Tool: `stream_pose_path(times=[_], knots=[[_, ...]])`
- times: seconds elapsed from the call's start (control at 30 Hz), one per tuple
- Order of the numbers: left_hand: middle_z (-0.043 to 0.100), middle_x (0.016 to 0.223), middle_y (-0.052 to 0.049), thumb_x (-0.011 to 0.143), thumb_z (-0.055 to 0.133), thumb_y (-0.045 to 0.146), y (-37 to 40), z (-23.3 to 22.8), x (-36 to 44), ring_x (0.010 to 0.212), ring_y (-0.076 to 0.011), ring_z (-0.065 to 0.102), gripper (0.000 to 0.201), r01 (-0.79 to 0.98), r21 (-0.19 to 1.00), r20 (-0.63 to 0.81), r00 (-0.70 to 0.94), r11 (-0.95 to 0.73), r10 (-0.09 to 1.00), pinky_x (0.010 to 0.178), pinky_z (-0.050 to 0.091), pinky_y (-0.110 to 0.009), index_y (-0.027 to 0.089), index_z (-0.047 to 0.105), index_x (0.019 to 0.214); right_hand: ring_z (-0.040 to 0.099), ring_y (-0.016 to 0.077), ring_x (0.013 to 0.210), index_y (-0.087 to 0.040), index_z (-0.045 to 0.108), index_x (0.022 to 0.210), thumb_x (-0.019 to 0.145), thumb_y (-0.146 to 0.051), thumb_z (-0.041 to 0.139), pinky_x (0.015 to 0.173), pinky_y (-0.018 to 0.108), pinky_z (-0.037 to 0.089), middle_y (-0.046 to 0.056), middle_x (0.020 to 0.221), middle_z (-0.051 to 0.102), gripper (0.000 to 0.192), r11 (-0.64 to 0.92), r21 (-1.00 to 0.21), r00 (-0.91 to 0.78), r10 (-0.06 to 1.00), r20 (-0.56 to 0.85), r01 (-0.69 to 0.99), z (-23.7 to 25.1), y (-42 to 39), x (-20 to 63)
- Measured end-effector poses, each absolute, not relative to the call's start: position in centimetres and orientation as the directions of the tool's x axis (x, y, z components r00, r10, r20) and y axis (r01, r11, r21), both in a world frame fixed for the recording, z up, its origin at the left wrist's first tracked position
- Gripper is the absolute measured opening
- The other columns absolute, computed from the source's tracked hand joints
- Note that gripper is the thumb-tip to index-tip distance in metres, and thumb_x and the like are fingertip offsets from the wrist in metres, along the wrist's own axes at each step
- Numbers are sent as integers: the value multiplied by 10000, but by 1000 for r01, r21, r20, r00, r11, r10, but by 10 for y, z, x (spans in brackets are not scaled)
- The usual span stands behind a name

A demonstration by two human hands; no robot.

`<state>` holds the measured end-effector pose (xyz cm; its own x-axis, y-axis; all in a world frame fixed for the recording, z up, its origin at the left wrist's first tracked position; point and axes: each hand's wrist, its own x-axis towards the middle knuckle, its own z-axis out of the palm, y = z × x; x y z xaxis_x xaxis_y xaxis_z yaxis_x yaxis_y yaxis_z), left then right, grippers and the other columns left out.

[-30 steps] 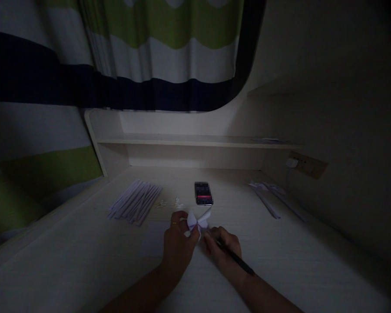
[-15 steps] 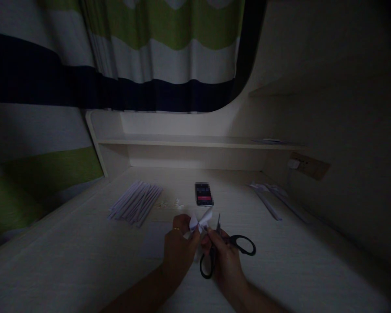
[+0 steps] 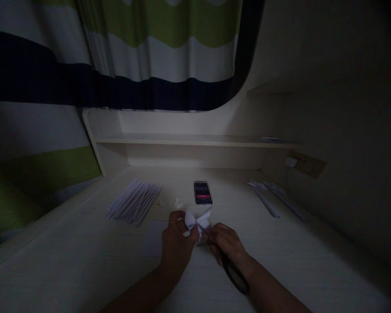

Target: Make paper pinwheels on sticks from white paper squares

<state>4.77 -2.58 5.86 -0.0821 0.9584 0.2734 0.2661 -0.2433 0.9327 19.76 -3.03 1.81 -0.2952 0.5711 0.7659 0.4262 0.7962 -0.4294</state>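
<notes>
In dim light, my left hand [image 3: 176,243] pinches a small white folded paper bow [image 3: 197,221] at its middle, just above the pale desk. My right hand [image 3: 226,245] touches the bow from the right and grips black scissors [image 3: 234,271], whose handle loop hangs below my wrist. A ring shows on a left finger. The blades are hidden behind my fingers.
A fan of folded white paper strips [image 3: 133,203] lies at the left. A phone [image 3: 202,192] with a lit screen sits just beyond the bow, small white scraps [image 3: 169,202] beside it. More paper strips [image 3: 270,198] lie at the right near a wall socket [image 3: 304,163]. A shelf [image 3: 195,140] and striped curtain stand behind.
My right hand turned the scissors from upright with both handle loops showing to pointing down under the wrist. The bow stayed pinched in my left hand.
</notes>
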Motion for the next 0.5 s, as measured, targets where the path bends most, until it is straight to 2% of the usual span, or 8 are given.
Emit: stream_pose_path(times=[0.1, 0.17, 0.23, 0.27, 0.33, 0.4, 0.5], knots=[[674, 678, -11, 630, 576, 239, -26, 57, 47, 609, -175, 646, 291, 216, 947, 257, -64, -238, 964, 537, 484, -253, 206, 403, 861, 564, 182, 659, -211, 611, 792, 782, -184, 485, 628, 326, 429, 62, 760, 651, 129, 832, -335, -415, 521, 746, 443, 21, -28, 203], [674, 692, -16, 633, 574, 236, -26, 57, 47, 623, -178, 648, 292, 204, 949, 258, -67, -240, 964, 536, 487, -255, 207, 399, 865, 559, 167, 601, -213, 610, 753, 765, -179, 505, 580, 301, 430, 46, 702, 649, 110, 818, -360, -359, 534, 766, 449, 20, -29, 199], [674, 698, -19, 633, 573, 237, -26, 57, 47, 637, -183, 649, 293, 223, 945, 263, -77, -241, 962, 539, 490, -258, 208, 401, 868, 544, 146, 525, -218, 602, 681, 733, -190, 536, 512, 263, 420, 18, 611, 628, 89, 766, -450, -193, 581, 791, 459, 17, -31, 190], [674, 695, -18, 632, 575, 238, -26, 57, 47, 637, -183, 650, 295, 236, 942, 265, -84, -239, 961, 541, 490, -259, 208, 402, 869, 534, 135, 491, -220, 592, 639, 718, -205, 553, 481, 246, 410, 3, 570, 611, 89, 708, -526, -62, 622, 781, 470, 16, -33, 185], [674, 694, -16, 631, 577, 242, -26, 58, 47, 633, -182, 649, 294, 249, 939, 266, -95, -235, 959, 547, 490, -259, 211, 405, 868, 530, 129, 465, -213, 581, 629, 719, -246, 558, 453, 234, 398, -5, 547, 603, 98, 623, -625, 74, 678, 731, 471, 15, -37, 174], [676, 697, -17, 634, 576, 250, -26, 59, 47, 632, -181, 650, 292, 236, 942, 265, -99, -236, 959, 556, 491, -262, 211, 409, 870, 506, 118, 418, -205, 538, 563, 724, -315, 563, 428, 222, 380, -27, 458, 562, 197, 475, -797, 230, 785, 576, 374, 19, -42, 167], [680, 704, -29, 632, 577, 261, -26, 59, 47, 643, -190, 652, 297, 222, 944, 275, -111, -246, 955, 562, 492, -271, 205, 421, 879, 513, 111, 435, -191, 507, 538, 740, -355, 560, 483, 222, 397, -29, 439, 559, 265, 338, -931, 240, 900, 363, 139, 30, -48, 159]])
